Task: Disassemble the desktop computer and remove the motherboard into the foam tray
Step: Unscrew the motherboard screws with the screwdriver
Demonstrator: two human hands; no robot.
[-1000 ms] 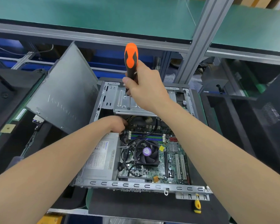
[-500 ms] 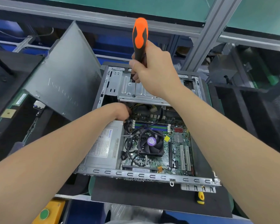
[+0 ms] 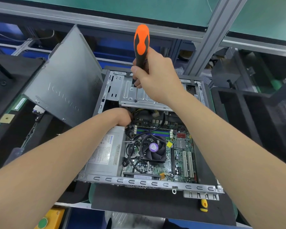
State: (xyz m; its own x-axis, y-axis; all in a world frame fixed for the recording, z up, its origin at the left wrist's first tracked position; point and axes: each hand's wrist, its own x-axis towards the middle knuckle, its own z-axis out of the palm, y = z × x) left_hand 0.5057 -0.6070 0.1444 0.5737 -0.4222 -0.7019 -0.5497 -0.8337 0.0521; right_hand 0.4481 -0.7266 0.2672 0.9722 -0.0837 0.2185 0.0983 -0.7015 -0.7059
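The open desktop case (image 3: 149,183) lies flat in front of me. Inside it the green motherboard (image 3: 180,162) shows, with a black fan (image 3: 153,148) and a silver power supply (image 3: 106,154) to its left. My right hand (image 3: 157,76) grips an orange and black screwdriver (image 3: 141,45) upright, and its tip rests on the metal drive bay (image 3: 139,95). My left hand (image 3: 122,116) reaches down among the black cables (image 3: 130,139) at the board's upper left corner. Its fingers are hidden behind the hand.
The grey side panel (image 3: 64,83) leans against the case's left side. A black foam mat (image 3: 139,202) lies under the case, with a small yellow screwdriver (image 3: 203,205) at its front right. Black foam trays (image 3: 254,113) stand on the right, and a metal frame post (image 3: 211,35) rises behind.
The view shifted, so the case sits a bit lower in the picture. My right hand stays on the screwdriver over the drive bay. My left hand remains among the cables.
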